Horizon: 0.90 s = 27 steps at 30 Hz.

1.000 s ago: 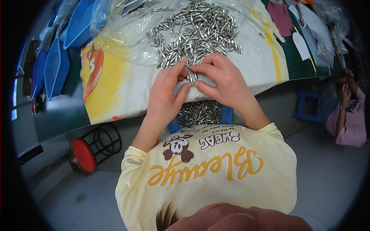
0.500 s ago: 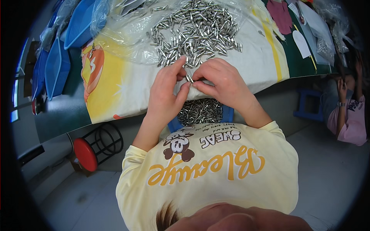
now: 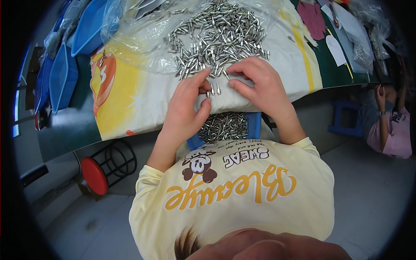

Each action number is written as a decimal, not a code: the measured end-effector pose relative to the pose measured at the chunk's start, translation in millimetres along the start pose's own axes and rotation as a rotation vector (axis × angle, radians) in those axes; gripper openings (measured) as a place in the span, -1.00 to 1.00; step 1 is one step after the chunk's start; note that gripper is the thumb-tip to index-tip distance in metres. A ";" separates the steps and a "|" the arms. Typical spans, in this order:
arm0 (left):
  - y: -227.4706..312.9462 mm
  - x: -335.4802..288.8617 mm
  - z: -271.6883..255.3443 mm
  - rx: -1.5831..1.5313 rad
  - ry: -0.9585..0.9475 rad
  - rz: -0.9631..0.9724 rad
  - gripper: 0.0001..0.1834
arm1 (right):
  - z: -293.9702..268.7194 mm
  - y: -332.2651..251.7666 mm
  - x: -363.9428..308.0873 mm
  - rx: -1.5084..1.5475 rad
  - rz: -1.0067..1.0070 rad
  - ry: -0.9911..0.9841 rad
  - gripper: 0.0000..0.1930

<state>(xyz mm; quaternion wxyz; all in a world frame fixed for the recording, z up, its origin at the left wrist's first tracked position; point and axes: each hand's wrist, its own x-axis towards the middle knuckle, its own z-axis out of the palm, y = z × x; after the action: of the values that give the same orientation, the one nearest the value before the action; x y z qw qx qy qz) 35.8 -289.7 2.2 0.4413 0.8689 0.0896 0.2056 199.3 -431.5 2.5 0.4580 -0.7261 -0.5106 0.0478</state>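
A large heap of small silver metal pins (image 3: pixel 225 32), each with a narrower tip, lies on the cloth-covered table. Just in front of the heap, a few loose pins (image 3: pixel 218 89) lie apart from it, between my hands. My left hand (image 3: pixel 189 100) is at their left, thumb and index finger spread; its curled fingertips are close to the nearest pin. My right hand (image 3: pixel 260 82) is on the other side with thumb and index finger apart. Another pin (image 3: pixel 225 74) lies at its index fingertip, and I cannot tell whether they touch.
Below the table edge, in front of my body, a blue bin (image 3: pixel 254 125) holds many darker metal pieces (image 3: pixel 225 125). Clear plastic sheeting (image 3: pixel 145 47) spreads left of the heap. Blue baskets (image 3: pixel 64 80) stand far left, above a red stool (image 3: pixel 94 175). Another person (image 3: pixel 392 130) sits at the right.
My hands were close together with a pin at their fingertips. They have parted, the right moving right and slightly away from me, leaving loose pins on the cloth between them.
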 end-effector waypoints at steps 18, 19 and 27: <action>1.4 3.6 2.8 0.042 0.001 0.002 -0.22 | 9.5 -12.2 -2.4 0.028 -0.067 -0.067 -0.84; 1.2 3.3 2.4 0.043 0.003 0.000 -0.22 | 8.4 -12.3 -2.6 0.016 -0.068 -0.080 -0.82; 0.6 3.6 2.6 0.005 0.000 -0.021 -0.22 | 5.4 -19.0 -6.1 -0.008 -0.011 -0.148 -0.71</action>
<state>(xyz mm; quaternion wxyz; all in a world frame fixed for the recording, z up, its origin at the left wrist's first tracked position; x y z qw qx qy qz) 40.2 -290.8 2.3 0.4412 0.8690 0.0994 0.2006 180.3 -431.8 10.6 0.4165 -0.7195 -0.5472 0.0969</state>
